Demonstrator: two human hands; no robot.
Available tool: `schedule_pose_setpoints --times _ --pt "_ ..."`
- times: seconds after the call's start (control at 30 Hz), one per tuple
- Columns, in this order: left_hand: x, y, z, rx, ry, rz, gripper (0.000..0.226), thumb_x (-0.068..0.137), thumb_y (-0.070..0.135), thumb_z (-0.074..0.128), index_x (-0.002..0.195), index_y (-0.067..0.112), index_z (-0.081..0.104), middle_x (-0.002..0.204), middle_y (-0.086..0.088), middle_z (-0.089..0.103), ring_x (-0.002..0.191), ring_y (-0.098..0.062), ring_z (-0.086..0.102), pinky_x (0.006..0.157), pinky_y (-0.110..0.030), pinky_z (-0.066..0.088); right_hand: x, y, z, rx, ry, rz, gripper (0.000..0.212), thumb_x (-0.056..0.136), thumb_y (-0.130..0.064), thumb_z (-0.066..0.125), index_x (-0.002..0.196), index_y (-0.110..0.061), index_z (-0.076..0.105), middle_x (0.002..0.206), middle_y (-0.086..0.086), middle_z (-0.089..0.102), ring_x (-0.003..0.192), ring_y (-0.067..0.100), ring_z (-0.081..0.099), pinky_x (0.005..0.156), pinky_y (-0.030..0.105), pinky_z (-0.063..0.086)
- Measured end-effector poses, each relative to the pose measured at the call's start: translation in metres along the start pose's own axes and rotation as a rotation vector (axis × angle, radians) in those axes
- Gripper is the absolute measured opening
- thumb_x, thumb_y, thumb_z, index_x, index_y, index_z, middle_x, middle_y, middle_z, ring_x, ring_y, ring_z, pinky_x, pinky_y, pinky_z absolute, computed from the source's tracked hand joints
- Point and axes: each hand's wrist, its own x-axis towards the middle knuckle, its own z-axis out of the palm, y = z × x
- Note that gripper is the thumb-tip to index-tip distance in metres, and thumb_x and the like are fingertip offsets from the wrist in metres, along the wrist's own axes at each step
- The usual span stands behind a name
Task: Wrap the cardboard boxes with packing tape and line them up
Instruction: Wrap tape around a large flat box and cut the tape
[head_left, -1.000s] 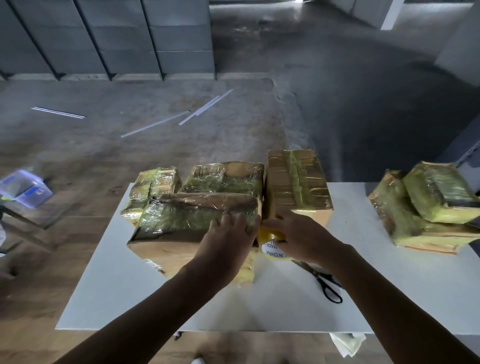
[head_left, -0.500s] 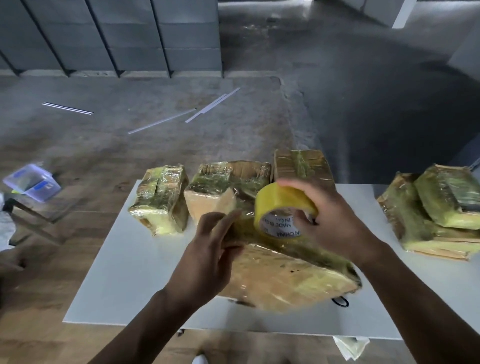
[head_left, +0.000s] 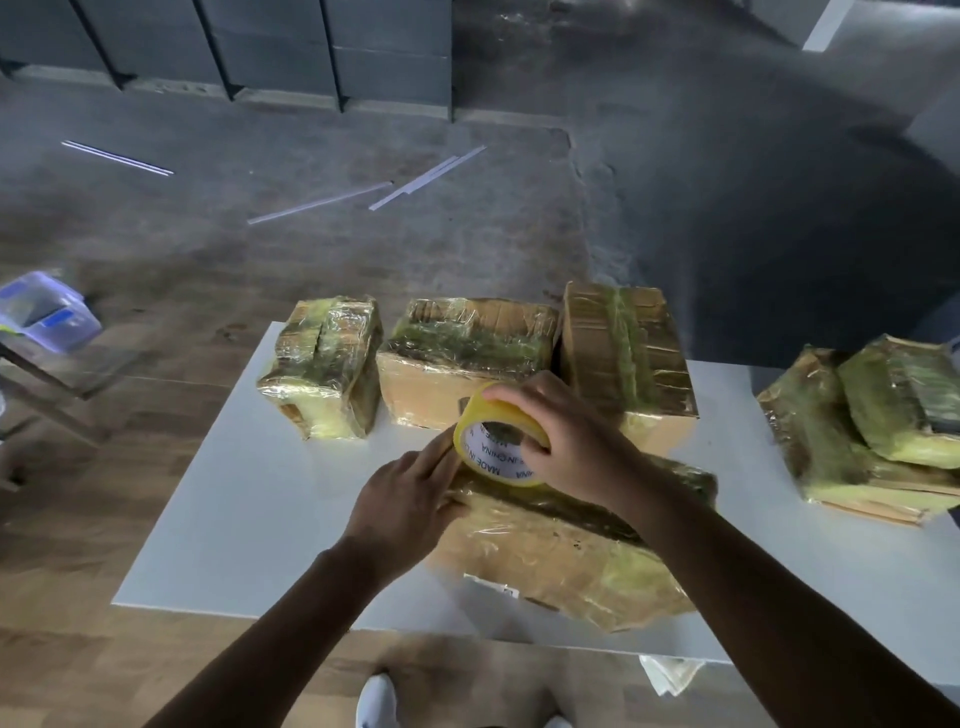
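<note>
Grey concrete floor lay beyond a white bench (head_left: 249, 493), with thin white strips (head_left: 322, 202) scattered on it and a clear plastic container (head_left: 47, 312) off to the left. Along the bench's far edge three tape-wrapped cardboard boxes stood side by side: a small box (head_left: 322, 369) on the left, a wider middle box (head_left: 462, 358) just beside it, and a taller box (head_left: 623, 348) touching that one on the right. Well apart, near the right edge, was a pile of wrapped boxes (head_left: 857, 426), one lying tilted on another.

Nearest the person, a large front box (head_left: 561, 561) lay skewed on the bench, glossy with yellowish tape and overhanging the near edge. The right hand (head_left: 566, 441) gripped a yellow tape roll (head_left: 493, 441), fingers curled over its rim, and held it on edge against the top of the front box. The left hand (head_left: 410, 499) rested on that box's left end, fingers fairly straight, their tips touching the roll. A white shoe (head_left: 374, 699) showed below the bench.
</note>
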Motion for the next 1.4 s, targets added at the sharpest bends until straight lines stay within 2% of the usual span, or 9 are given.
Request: schedule_pose_setpoints --times 0.2,0.37,0.5,0.63,0.83,0.97,1.17,1.3,1.4 --pt "0.003 -0.004 0.001 0.098 -0.007 -0.015 0.076 0.063 0.041 0.085 0.127 0.011 0.057 0.136 -0.002 0.055 0.084 -0.023 0.065 0.072 -0.034 0.054 -0.023 0.017 -0.057 -0.252 -0.211 0.017 0.056 0.086 -0.011 0.058 0.134 -0.04 0.052 0.094 -0.004 0.043 0.056 0.004 0.04 0.049 0.013 0.028" --pt "0.003 0.01 -0.001 0.178 -0.046 -0.023 0.076 0.055 0.033 0.091 0.12 0.005 0.063 0.127 -0.01 0.061 0.09 -0.029 0.064 0.084 -0.046 0.054 -0.031 0.017 -0.056 -0.32 -0.257 0.069 0.056 0.089 -0.014 0.056 0.136 -0.043 0.047 0.093 -0.008 0.036 0.06 -0.001 0.035 0.051 0.014 0.022" --pt "0.019 0.027 -0.007 0.343 -0.064 0.017 0.064 0.058 0.027 0.085 0.112 0.0 0.065 0.113 -0.018 0.064 0.099 -0.033 0.061 0.097 -0.056 0.045 -0.038 0.018 -0.048 -0.115 -0.145 0.11 0.059 0.082 -0.009 0.064 0.132 -0.035 0.046 0.104 -0.015 0.043 0.077 -0.001 0.044 0.059 0.01 0.031" --pt "0.024 0.033 -0.001 0.214 -0.067 0.092 0.076 0.068 0.009 0.077 0.135 -0.01 0.045 0.142 -0.026 0.043 0.136 -0.037 0.038 0.11 -0.047 0.037 -0.055 0.026 -0.041 0.065 0.001 0.188 0.051 0.078 -0.022 0.068 0.111 -0.047 0.039 0.108 -0.023 0.043 0.093 -0.005 0.044 0.07 0.004 0.04" --pt "0.021 0.023 -0.002 0.028 -0.065 0.102 0.092 0.064 0.008 0.084 0.141 -0.009 0.037 0.147 -0.022 0.038 0.139 -0.032 0.034 0.109 -0.039 0.031 -0.076 0.04 -0.031 0.214 0.056 0.243 0.065 0.087 -0.012 0.065 0.118 -0.063 0.041 0.115 -0.023 0.047 0.105 -0.008 0.046 0.079 0.004 0.039" --pt "0.021 0.022 0.0 -0.026 -0.064 0.076 0.092 0.062 0.005 0.085 0.141 -0.005 0.039 0.147 -0.019 0.038 0.139 -0.028 0.034 0.106 -0.033 0.035 -0.067 0.041 -0.056 -0.143 -0.161 0.143 0.061 0.082 -0.032 0.055 0.132 -0.058 0.033 0.106 -0.016 0.038 0.083 0.004 0.046 0.062 0.011 0.033" --pt "0.018 0.023 0.001 0.094 -0.143 0.113 0.089 0.062 0.015 0.088 0.138 -0.001 0.046 0.148 -0.021 0.038 0.141 -0.033 0.03 0.102 -0.049 0.045 -0.084 0.058 -0.088 -0.35 -0.296 0.121 0.052 0.085 -0.045 0.064 0.133 -0.051 0.045 0.104 -0.013 0.049 0.08 0.008 0.051 0.058 0.007 0.027" --pt "0.018 0.026 -0.004 0.221 -0.193 0.09 0.087 0.063 0.025 0.088 0.137 0.001 0.049 0.147 -0.021 0.039 0.139 -0.034 0.032 0.102 -0.056 0.042 -0.08 0.057 -0.079 -0.264 -0.287 0.159 0.06 0.081 -0.041 0.068 0.13 -0.056 0.037 0.111 -0.018 0.05 0.086 0.008 0.051 0.064 0.009 0.036" --pt "0.024 0.037 -0.004 0.231 -0.142 0.117 0.08 0.064 0.011 0.085 0.135 -0.003 0.05 0.142 -0.022 0.046 0.134 -0.035 0.04 0.102 -0.056 0.041 -0.078 0.057 -0.079 -0.126 -0.261 0.191 0.06 0.072 -0.039 0.073 0.116 -0.058 0.036 0.108 -0.035 0.04 0.088 0.0 0.049 0.065 0.012 0.035"
